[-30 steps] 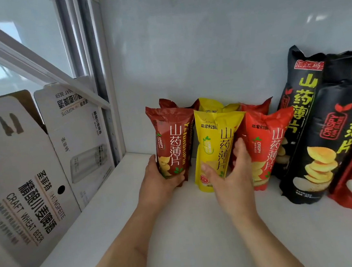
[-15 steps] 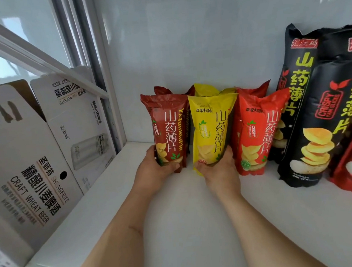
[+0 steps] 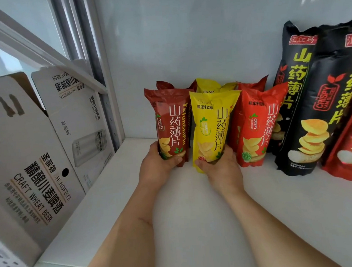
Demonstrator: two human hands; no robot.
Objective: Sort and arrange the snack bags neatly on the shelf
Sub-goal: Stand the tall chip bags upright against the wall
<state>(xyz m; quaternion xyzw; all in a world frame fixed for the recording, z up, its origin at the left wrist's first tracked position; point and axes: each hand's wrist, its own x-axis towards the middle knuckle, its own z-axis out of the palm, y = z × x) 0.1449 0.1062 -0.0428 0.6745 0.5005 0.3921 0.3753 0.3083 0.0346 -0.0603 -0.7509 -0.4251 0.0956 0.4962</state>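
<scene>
Snack bags stand upright in a row on the white shelf. I note left hand fingers gripping the dark red bag at its base, right hand fingers gripping the yellow bag, touching the red bag.

A single head-worn wide-angle camera is looking forward and down into the white shelf from close range, with both forearms reaching in from the bottom edge and the back wall filling the top.
</scene>
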